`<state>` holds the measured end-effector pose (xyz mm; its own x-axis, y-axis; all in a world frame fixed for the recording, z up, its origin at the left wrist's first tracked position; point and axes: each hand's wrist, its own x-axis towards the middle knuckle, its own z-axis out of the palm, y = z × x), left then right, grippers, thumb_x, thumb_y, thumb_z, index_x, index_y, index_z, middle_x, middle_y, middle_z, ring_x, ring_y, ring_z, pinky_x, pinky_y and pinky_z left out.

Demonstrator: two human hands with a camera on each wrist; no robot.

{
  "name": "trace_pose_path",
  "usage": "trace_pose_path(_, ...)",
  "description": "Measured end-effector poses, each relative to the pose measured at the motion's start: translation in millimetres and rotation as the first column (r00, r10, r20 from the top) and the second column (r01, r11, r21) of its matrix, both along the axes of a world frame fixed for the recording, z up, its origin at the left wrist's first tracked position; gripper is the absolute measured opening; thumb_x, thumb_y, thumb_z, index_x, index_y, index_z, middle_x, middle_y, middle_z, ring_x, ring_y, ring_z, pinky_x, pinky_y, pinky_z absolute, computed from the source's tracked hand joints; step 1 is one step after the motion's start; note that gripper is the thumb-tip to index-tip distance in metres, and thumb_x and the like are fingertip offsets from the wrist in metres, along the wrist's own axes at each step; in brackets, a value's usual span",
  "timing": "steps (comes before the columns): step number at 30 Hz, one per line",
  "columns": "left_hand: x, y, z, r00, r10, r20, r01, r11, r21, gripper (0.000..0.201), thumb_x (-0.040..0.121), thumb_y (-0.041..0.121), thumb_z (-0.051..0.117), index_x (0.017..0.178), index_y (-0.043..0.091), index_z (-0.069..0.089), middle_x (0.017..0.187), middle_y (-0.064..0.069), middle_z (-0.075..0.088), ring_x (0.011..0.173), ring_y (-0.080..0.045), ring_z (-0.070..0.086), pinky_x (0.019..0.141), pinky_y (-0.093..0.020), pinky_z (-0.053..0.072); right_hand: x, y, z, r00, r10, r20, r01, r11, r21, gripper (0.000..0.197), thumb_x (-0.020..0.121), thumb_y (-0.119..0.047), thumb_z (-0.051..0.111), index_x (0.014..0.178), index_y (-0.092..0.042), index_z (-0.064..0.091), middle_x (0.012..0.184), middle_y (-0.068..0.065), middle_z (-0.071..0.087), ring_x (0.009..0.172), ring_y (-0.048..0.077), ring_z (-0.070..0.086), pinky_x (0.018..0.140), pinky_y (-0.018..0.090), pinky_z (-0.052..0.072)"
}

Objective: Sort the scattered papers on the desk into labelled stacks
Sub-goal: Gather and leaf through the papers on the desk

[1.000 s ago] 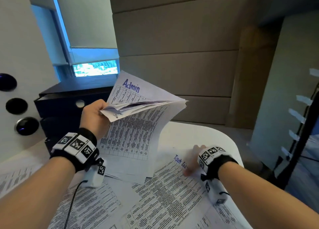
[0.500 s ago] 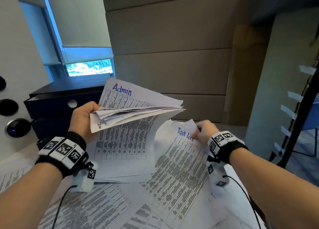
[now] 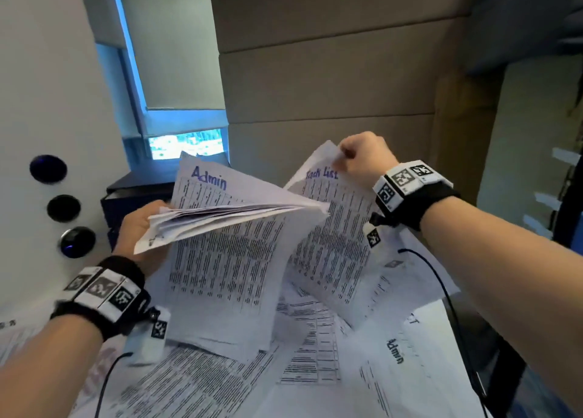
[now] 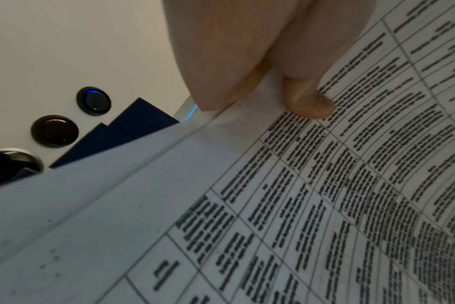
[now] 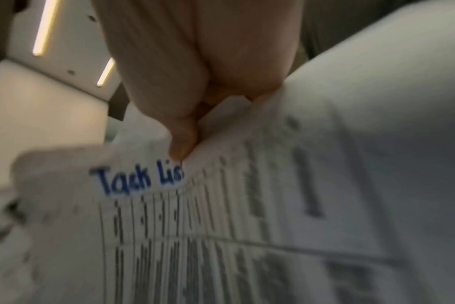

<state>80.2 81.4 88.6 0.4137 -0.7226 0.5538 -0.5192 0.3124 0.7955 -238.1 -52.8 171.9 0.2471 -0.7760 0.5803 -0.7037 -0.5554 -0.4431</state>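
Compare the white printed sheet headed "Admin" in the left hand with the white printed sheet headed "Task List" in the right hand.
The white printed sheet headed "Admin" fronts a thick bundle gripped by the left hand; the white printed sheet headed "Task List" looks single, pinched at its top corner by the right hand. Both have blue handwritten headings over printed tables.

White papers (image 3: 227, 279) with black tables, blue handwritten labels, black-and-white checkered wristbands (image 3: 407, 181)
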Motion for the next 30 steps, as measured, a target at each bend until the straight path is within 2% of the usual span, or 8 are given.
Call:
trace_pose_path(2, 11, 2, -5, 0.993, 0.026, 0.115, -0.023, 0.999, -0.029, 0.01, 0.083, -0.007, 0.064, 0.086, 0.003, 0.068, 0.07, 0.006, 0.062, 0.067, 0.015, 0.058, 0.057, 0.004, 0.036, 9, 1, 3, 1.0, -0.016, 0.026, 0.016, 1.0, -0.019, 0.016, 0.086, -0.016, 0.061, 0.071, -0.017, 0.067, 0.074, -0.002, 0.068, 0.073, 0.017, 0.066, 0.068, 0.034, 0.056)
trace_pose_path(7, 23, 14, 4, 1.0, -0.018, 0.005, 0.018, 0.991, -0.133, 0.038, 0.074, -0.02, 0.065, 0.111, -0.016, 0.058, 0.09, -0.001, 0.066, 0.077, 0.012, 0.062, 0.07, -0.001, 0.045, 21, -4, 19, 0.96, -0.077, 0.269, 0.108, 0.989, -0.103, 0.016, 0.085, -0.014, 0.057, 0.07, -0.016, 0.064, 0.074, -0.002, 0.066, 0.074, 0.021, 0.065, 0.067, 0.032, 0.054)
trace_pose_path(12, 23, 33, -7, 0.978, 0.208, 0.024, -0.208, 0.978, 0.021, 0.034, 0.081, 0.008, 0.071, 0.113, 0.0, 0.064, 0.099, 0.0, 0.06, 0.092, -0.016, 0.06, 0.072, -0.012, 0.036, 33, -6, 22, 0.883, -0.025, 0.468, 0.084, 0.991, -0.107, 0.016, 0.082, -0.015, 0.061, 0.067, -0.01, 0.063, 0.064, -0.002, 0.062, 0.062, 0.012, 0.056, 0.057, 0.022, 0.042)
trace_pose_path(14, 28, 31, -14, 0.986, 0.16, -0.047, -0.154, 0.983, 0.103, 0.016, 0.084, 0.02, 0.069, 0.1, 0.024, 0.07, 0.085, 0.018, 0.069, 0.084, 0.001, 0.063, 0.071, -0.011, 0.039, 38, -5, 20, 0.859, 0.026, 0.512, 0.036, 0.993, -0.11, 0.022, 0.081, -0.017, 0.063, 0.059, -0.014, 0.061, 0.053, -0.01, 0.056, 0.052, 0.003, 0.05, 0.055, 0.018, 0.041)
trace_pose_path(16, 28, 31, -10, 0.972, -0.024, -0.235, 0.061, 0.987, 0.149, 0.042, 0.09, 0.008, 0.057, 0.065, 0.039, 0.071, 0.056, 0.032, 0.061, 0.058, 0.018, 0.058, 0.056, -0.001, 0.041, 44, 2, 22, 0.89, 0.098, 0.445, -0.049, 0.991, -0.121, 0.023, 0.082, -0.019, 0.064, 0.059, -0.017, 0.062, 0.052, -0.012, 0.057, 0.048, -0.004, 0.048, 0.051, 0.016, 0.042)
trace_pose_path(19, 14, 38, -3, 0.906, -0.304, -0.293, 0.343, 0.935, 0.089, 0.014, 0.067, -0.008, 0.059, 0.067, 0.004, 0.068, 0.06, 0.003, 0.07, 0.054, -0.004, 0.066, 0.054, -0.018, 0.051, 55, 19, 27, 0.961, 0.175, 0.212, -0.155, 0.982, -0.107, 0.017, 0.082, -0.025, 0.061, 0.069, -0.015, 0.066, 0.064, -0.001, 0.067, 0.06, 0.007, 0.061, 0.06, 0.032, 0.055)
trace_pose_path(27, 8, 24, -14, 0.909, -0.331, -0.254, 0.341, 0.94, -0.003, 0.025, 0.064, -0.009, 0.064, 0.057, 0.013, 0.074, 0.114, -0.003, 0.065, 0.109, -0.024, 0.06, 0.096, -0.042, 0.047, 78, 44, 27, 0.968, 0.234, 0.095, -0.229, 0.972, -0.061, 0.018, 0.081, -0.027, 0.058, 0.072, -0.02, 0.072, 0.066, -0.005, 0.069, 0.062, 0.011, 0.064, 0.055, 0.028, 0.053)
trace_pose_path(30, -5, 20, -8, 0.908, -0.291, -0.303, 0.287, 0.956, -0.059, 0.018, 0.059, 0.003, 0.062, 0.072, 0.009, 0.072, 0.114, 0.0, 0.059, 0.105, -0.018, 0.057, 0.085, -0.024, 0.048, 85, 43, 28, 0.945, 0.327, -0.001, -0.327, 0.945, -0.021, 0.014, 0.085, -0.025, 0.065, 0.075, -0.022, 0.073, 0.069, -0.006, 0.07, 0.067, 0.01, 0.065, 0.058, 0.027, 0.051)
